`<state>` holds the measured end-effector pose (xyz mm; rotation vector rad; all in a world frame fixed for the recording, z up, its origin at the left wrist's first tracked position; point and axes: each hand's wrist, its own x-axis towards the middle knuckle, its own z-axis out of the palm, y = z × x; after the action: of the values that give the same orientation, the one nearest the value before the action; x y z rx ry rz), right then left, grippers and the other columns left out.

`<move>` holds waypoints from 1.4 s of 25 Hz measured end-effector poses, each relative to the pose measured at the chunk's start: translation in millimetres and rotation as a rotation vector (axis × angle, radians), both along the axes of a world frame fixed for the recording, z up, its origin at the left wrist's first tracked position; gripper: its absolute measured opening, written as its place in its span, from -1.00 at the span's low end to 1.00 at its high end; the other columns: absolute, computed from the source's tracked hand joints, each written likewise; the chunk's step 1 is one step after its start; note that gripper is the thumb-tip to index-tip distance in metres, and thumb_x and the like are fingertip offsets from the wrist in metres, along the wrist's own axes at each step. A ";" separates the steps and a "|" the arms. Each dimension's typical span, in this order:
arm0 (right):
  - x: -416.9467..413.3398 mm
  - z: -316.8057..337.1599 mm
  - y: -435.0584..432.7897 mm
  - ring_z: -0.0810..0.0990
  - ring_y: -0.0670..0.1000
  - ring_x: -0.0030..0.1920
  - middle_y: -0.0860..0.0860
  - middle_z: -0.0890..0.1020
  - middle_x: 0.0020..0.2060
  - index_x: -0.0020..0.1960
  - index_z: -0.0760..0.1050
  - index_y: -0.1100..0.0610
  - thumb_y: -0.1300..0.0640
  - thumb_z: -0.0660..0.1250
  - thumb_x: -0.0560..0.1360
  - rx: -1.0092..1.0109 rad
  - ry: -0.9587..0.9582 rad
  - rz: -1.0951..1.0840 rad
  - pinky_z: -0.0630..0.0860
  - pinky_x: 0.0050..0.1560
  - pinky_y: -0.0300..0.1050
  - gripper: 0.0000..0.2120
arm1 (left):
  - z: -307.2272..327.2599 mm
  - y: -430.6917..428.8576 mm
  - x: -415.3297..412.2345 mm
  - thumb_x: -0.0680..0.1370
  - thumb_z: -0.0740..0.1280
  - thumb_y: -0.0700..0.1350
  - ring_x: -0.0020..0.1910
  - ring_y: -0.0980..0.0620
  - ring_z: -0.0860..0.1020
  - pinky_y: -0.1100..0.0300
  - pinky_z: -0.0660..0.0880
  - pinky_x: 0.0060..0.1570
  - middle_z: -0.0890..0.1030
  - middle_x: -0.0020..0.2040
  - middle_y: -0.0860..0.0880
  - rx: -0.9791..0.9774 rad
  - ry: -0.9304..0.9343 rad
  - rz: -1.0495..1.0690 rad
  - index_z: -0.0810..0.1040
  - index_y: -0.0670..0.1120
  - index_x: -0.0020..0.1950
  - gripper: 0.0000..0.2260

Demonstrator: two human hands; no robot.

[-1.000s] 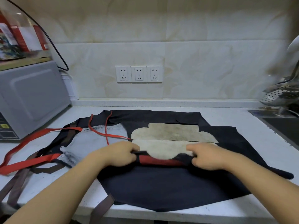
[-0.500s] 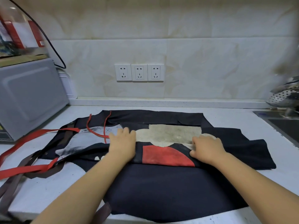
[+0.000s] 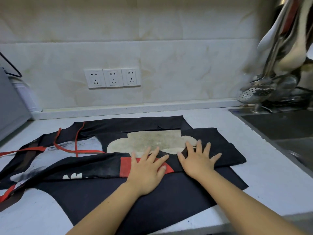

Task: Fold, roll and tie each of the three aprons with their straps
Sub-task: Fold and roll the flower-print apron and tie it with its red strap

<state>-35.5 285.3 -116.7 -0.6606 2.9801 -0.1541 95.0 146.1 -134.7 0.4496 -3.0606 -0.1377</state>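
Two flat palms in my view: left grip and right grip both spread wide, fingers straight, holding nothing, pressing side by side on the folded-over band of the dark apron, which lies across the white surface. Red straps trail off left, over the cloth.

Dark aprons (red straps trailing left) lie flat, top one folded.
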 end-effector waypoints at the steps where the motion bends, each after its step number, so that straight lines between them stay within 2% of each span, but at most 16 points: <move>1: -9.9 -2.5 13.5 -0.28 0.27 0.52 0.09 -0.17 0.57 0.56 -0.16 -0.15 -0.41 -0.17 0.50 -0.012 -0.067 -0.070 -0.26 0.36 0.47 -0.30 | -0.8 1.0 -0.9 0.55 -0.28 0.27 0.58 0.03 -0.18 -0.36 -0.22 0.42 -0.10 0.60 0.15 -0.005 0.001 0.001 0.01 0.32 0.53 -0.47; 3: -27.3 -4.5 36.1 -0.27 0.27 0.52 0.13 -0.19 0.56 0.56 -0.21 -0.10 -0.50 -0.24 0.44 0.006 -0.102 -0.163 -0.27 0.41 0.40 -0.18 | -1.8 0.3 -2.5 0.45 -0.37 0.29 0.57 0.04 -0.18 -0.35 -0.22 0.42 -0.11 0.60 0.16 -0.015 0.007 0.003 0.00 0.33 0.53 -0.36; 5: -37.7 -4.0 50.3 -0.27 0.26 0.53 0.17 -0.19 0.55 0.58 -0.21 -0.04 -0.49 -0.25 0.44 0.033 -0.102 -0.201 -0.28 0.45 0.32 -0.15 | -2.3 -0.1 -3.0 0.44 -0.39 0.30 0.57 0.04 -0.19 -0.36 -0.21 0.42 -0.13 0.60 0.17 -0.014 0.020 -0.001 0.00 0.34 0.53 -0.35; 9: -32.4 1.0 46.6 -0.23 0.27 0.53 0.21 -0.13 0.55 0.59 -0.14 0.06 -0.32 -0.20 0.56 0.027 -0.049 -0.255 -0.23 0.47 0.29 -0.28 | -2.5 2.5 -1.6 0.48 -0.35 0.29 0.57 0.02 -0.20 -0.36 -0.22 0.41 -0.22 0.58 0.20 -0.006 0.025 -0.007 -0.01 0.34 0.53 -0.40; 10: -23.3 3.3 35.2 -0.21 0.25 0.53 0.20 -0.10 0.55 0.58 -0.10 0.08 -0.24 -0.18 0.60 -0.013 -0.016 -0.196 -0.19 0.48 0.28 -0.35 | -2.0 3.5 -1.8 0.52 -0.29 0.28 0.57 0.02 -0.19 -0.36 -0.22 0.41 -0.19 0.58 0.20 -0.002 0.020 -0.007 0.00 0.33 0.53 -0.44; 12: 4.5 4.9 1.7 -0.20 0.17 0.55 0.11 -0.07 0.57 0.58 -0.06 0.05 -0.11 -0.18 0.64 -0.143 -0.012 0.061 -0.18 0.50 0.23 -0.45 | 0.6 4.3 -2.6 0.62 -0.11 0.21 0.58 0.03 -0.15 -0.32 -0.21 0.44 -0.09 0.59 0.19 0.037 0.041 -0.011 0.06 0.27 0.54 -0.54; 14: 35.5 2.4 -26.2 -0.24 0.10 0.55 0.03 -0.10 0.58 0.58 -0.08 -0.03 -0.11 -0.21 0.65 -0.175 -0.103 0.261 -0.23 0.50 0.21 -0.48 | 4.2 3.0 1.3 0.65 0.03 0.12 0.57 0.10 -0.07 -0.20 -0.16 0.50 0.05 0.59 0.17 0.143 0.118 -0.007 0.15 0.18 0.55 -0.56; 15: 43.0 -1.4 -31.9 -0.26 0.10 0.55 0.00 -0.12 0.57 0.58 -0.10 -0.07 -0.14 -0.23 0.64 -0.128 -0.116 0.292 -0.27 0.49 0.23 -0.48 | 5.5 1.4 5.6 0.66 0.06 0.08 0.57 0.13 -0.03 -0.13 -0.14 0.52 0.10 0.58 0.15 0.174 0.148 -0.004 0.19 0.14 0.55 -0.57; 18: 44.8 -8.6 -35.3 -0.32 0.16 0.53 -0.01 -0.19 0.57 0.56 -0.17 -0.16 -0.22 -0.24 0.61 -0.002 -0.085 0.236 -0.33 0.43 0.35 -0.46 | 6.5 -21.1 39.4 0.67 0.06 0.05 0.55 0.18 0.02 0.00 -0.15 0.53 0.13 0.57 0.16 0.091 0.154 0.025 0.21 0.10 0.55 -0.57; 21: 59.1 3.2 -57.0 -0.30 0.24 0.52 0.07 -0.19 0.57 0.58 -0.18 -0.04 -0.06 -0.17 0.64 0.095 -0.058 0.194 -0.30 0.42 0.38 -0.47 | 7.8 -51.3 82.6 0.66 0.12 -0.04 0.54 0.16 0.11 0.17 -0.09 0.52 0.26 0.53 0.12 0.237 0.253 0.093 0.33 0.05 0.50 -0.62; 22: 66.1 7.2 -65.9 -0.27 0.23 0.53 0.08 -0.16 0.57 0.58 -0.16 0.01 0.03 -0.11 0.63 0.093 0.015 0.242 -0.27 0.44 0.35 -0.46 | 10.8 -55.0 86.6 0.66 0.15 -0.09 0.51 0.15 0.18 0.28 -0.02 0.48 0.34 0.49 0.10 0.314 0.313 0.104 0.39 0.03 0.46 -0.64; 24: 93.1 13.4 -97.8 -0.19 0.18 0.55 0.07 -0.08 0.57 0.58 -0.07 0.03 0.09 -0.03 0.63 -0.028 0.077 0.489 -0.19 0.49 0.26 -0.46 | 15.1 -62.9 97.3 0.62 0.17 -0.19 0.39 0.11 0.37 0.38 0.16 0.36 0.51 0.35 0.06 0.373 0.418 0.188 0.50 0.00 0.37 -0.66; 27: 129.9 9.7 -138.5 -0.13 0.08 0.56 0.00 -0.03 0.57 0.57 -0.03 -0.07 -0.03 -0.07 0.66 -0.118 0.032 0.768 -0.13 0.50 0.19 -0.51 | 20.4 -72.6 118.2 0.58 0.19 -0.19 0.14 0.04 0.47 0.20 0.38 0.18 0.60 0.12 0.08 0.275 0.494 0.364 0.58 0.04 0.22 -0.70; 31: 138.2 -12.4 -149.8 -0.17 0.02 0.56 -0.07 -0.09 0.57 0.57 -0.09 -0.13 -0.26 -0.31 0.52 -0.062 0.040 0.761 -0.20 0.50 0.24 -0.36 | 17.7 -105.0 161.6 0.55 0.24 -0.05 0.15 -0.02 0.44 0.03 0.42 0.09 0.53 0.11 0.06 0.065 0.464 0.696 0.50 0.09 0.22 -0.76; 32: 137.7 -14.8 -149.6 -0.17 0.01 0.56 -0.07 -0.09 0.57 0.57 -0.08 -0.14 -0.27 -0.32 0.52 -0.053 0.062 0.755 -0.21 0.50 0.24 -0.36 | 16.4 -116.0 172.4 0.54 0.26 -0.05 0.15 -0.05 0.43 0.01 0.42 0.09 0.53 0.12 0.03 0.033 0.489 0.759 0.50 0.07 0.22 -0.74; 35: 139.3 -15.9 -149.6 -0.17 -0.01 0.56 -0.08 -0.10 0.57 0.57 -0.08 -0.15 -0.20 -0.16 0.62 -0.059 0.075 0.753 -0.21 0.50 0.22 -0.47 | 12.8 -145.8 196.8 0.48 0.34 -0.15 0.16 -0.15 0.41 -0.04 0.39 0.12 0.52 0.15 -0.08 -0.039 0.600 0.864 0.54 -0.03 0.23 -0.69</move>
<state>103.8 135.7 -132.5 -1.7471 2.5668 -0.1588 291.8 0.3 -122.0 1.3636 -2.0703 -0.1370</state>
